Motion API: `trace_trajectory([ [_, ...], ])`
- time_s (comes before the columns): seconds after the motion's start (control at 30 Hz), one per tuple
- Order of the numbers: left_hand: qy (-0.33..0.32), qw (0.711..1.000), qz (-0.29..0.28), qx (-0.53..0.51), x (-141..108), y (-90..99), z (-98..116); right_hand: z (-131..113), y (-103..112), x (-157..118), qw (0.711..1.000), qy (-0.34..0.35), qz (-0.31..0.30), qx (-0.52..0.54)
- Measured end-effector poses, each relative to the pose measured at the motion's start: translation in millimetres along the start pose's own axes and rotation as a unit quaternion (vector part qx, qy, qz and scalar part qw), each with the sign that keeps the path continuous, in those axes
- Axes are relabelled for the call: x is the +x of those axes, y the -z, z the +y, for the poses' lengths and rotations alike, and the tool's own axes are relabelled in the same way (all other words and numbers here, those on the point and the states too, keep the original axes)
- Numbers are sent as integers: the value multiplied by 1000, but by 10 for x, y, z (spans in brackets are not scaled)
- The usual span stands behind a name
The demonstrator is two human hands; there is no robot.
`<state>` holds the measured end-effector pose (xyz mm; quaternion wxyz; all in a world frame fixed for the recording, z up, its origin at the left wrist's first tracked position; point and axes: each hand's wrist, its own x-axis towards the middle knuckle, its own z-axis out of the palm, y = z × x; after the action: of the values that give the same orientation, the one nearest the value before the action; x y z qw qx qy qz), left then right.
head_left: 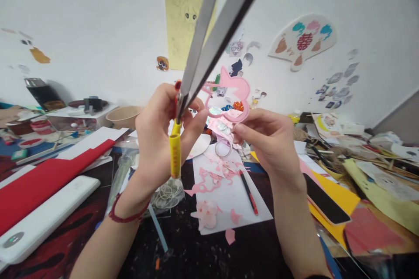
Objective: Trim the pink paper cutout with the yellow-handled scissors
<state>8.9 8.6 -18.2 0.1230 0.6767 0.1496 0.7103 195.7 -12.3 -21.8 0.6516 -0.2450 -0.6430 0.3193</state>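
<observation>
A pink cut-out frame with a pointed tip and rounded lobes is held up between both hands. My left hand, with a red string on its wrist, has its fingers closed around yellow-handled scissors and reaches the frame's left edge. The scissor blades point up toward the camera. My right hand pinches the lower right edge of the pink frame between thumb and fingers. Below lies a white sheet with pink scraps, a pink flower-like piece and a red-and-black pen.
A white power bank and red sheet lie left. To the right are a phone on yellow paper and cluttered craft materials. A tape roll stands mid-table; drawings hang on the wall behind.
</observation>
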Motion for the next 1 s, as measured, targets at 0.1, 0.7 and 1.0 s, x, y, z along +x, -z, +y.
trace_trajectory([
  [0.1,8,1000,4,10,-10,-8,14,-4,-13,2,1000,3,10,-1],
  [0.7,22,896,-191,400,120,291,194,-141,152,18,979,102,147,-99],
  [1.0,0,852,-251,460,102,276,197,-208,128,-30,960,177,143,-165],
])
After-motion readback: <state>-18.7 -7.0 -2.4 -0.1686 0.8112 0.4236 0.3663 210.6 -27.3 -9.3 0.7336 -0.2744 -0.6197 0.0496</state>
